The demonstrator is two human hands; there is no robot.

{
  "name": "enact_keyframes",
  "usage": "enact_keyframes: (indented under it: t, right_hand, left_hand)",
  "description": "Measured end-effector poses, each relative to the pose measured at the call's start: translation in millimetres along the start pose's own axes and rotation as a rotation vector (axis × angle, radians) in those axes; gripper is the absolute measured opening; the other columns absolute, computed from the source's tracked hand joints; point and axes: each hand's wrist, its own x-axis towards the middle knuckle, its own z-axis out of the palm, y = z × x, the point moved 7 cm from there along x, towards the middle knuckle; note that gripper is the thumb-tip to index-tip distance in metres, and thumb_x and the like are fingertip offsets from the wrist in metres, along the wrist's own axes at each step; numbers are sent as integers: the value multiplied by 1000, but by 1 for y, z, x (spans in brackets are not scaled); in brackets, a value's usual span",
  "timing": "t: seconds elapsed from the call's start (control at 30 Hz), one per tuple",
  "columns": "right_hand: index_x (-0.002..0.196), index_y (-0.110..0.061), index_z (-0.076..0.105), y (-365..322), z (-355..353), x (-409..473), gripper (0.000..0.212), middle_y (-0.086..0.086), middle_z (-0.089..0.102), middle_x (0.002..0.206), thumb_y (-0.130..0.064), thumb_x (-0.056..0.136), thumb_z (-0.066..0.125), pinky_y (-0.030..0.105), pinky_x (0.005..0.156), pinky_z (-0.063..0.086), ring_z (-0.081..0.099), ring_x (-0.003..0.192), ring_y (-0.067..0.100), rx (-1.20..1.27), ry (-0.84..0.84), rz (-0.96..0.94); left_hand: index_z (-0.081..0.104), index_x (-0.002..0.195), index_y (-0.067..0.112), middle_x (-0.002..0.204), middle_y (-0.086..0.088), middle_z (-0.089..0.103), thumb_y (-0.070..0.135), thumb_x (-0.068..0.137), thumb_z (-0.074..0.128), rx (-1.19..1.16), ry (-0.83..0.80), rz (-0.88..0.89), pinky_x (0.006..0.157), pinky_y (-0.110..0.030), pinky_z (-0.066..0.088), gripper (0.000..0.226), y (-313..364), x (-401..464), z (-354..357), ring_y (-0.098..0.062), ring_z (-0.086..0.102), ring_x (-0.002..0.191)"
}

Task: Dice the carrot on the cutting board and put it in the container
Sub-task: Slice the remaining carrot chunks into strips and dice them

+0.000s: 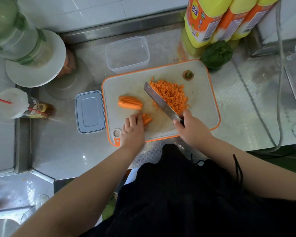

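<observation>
A steel kitchen worktop (61,151) against white tile carries an orange-rimmed cutting board (203,106), where I am midway through dicing a carrot. My right hand (192,129) has its fingers wrapped round the handle of a cleaver (159,101), whose blade lies slanted against the heap of diced carrot (171,94), seemingly to herd it aside and clear cutting room. My left hand (132,129) rests its curled fingers on a small bundle of carrot sticks (147,118), steadying them for the next cuts. A larger stack of carrot strips (130,102) waits just beyond. The clear container (126,53) stands open behind the board, still holding nothing, its lid (90,112) parked beside the board's left edge. The trimmed carrot top (188,75) sits at the far corner.
</observation>
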Motion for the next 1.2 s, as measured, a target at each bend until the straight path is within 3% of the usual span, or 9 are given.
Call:
enact_keyframes:
  t: [0.13, 0.23, 0.37, 0.6, 0.8, 0.93, 1.1, 1.2]
  right_hand:
    - [93, -12, 37, 2, -2, -1, 25, 2, 51, 68, -36, 100, 42, 33, 51, 37, 53, 60, 21, -130, -29, -40]
    - [93, -13, 40, 7, 2, -3, 26, 0, 49, 66, -38, 100, 38, 34, 54, 40, 53, 63, 24, -268, -55, -64]
    - [92, -14, 40, 14, 5, -6, 24, -3, 45, 65, -37, 101, 36, 33, 56, 38, 51, 65, 25, -307, -52, -49]
    - [88, -16, 37, 15, 2, -4, 24, -3, 42, 63, -36, 101, 35, 32, 51, 31, 48, 62, 24, -322, -16, -44]
    - [88, -17, 37, 12, 6, -6, 24, -4, 42, 64, -37, 101, 34, 32, 52, 32, 47, 62, 23, -372, -47, -66]
    - [88, -18, 38, 10, 6, -7, 23, -5, 40, 64, -36, 101, 34, 31, 51, 29, 45, 61, 21, -384, -56, -72]
    - [88, -19, 37, 9, 0, -7, 22, -4, 44, 62, -37, 101, 36, 32, 51, 35, 50, 60, 23, -323, -1, -74]
    - [89, -20, 36, 8, -2, -8, 21, -5, 43, 61, -37, 100, 37, 30, 47, 31, 49, 58, 22, -320, 14, -78]
  left_hand:
    - [17, 153, 6, 137, -14, 33, 23, 100, 48, -172, -62, -142, 99, -43, 43, 63, 22, -7, 7, -32, 39, 120]
    - [19, 152, 8, 139, -12, 33, 40, 100, 47, -317, -37, -190, 102, -45, 40, 67, 26, -12, 1, -31, 36, 125]
    - [13, 155, 13, 149, -6, 27, 56, 93, 51, -404, -128, -156, 109, -42, 33, 85, 11, -15, -6, -25, 28, 136]
    - [30, 152, 20, 144, -2, 41, 38, 84, 71, -383, -183, 113, 106, -44, 36, 82, -26, -21, -6, -22, 35, 133]
    - [40, 147, 19, 141, -1, 45, 35, 86, 71, -370, -168, 101, 100, -50, 44, 71, -29, -10, -5, -22, 37, 133]
    - [40, 147, 18, 138, -2, 47, 35, 88, 69, -337, -115, 128, 97, -47, 45, 67, -20, -7, -12, -21, 38, 131]
    - [43, 141, 17, 133, -1, 46, 61, 79, 66, -421, -48, 94, 97, -41, 41, 79, -12, -13, -13, -19, 39, 125]
    - [47, 129, 10, 128, -4, 48, 58, 78, 68, -488, 14, 0, 99, -38, 40, 72, 4, -9, -9, -22, 42, 120]
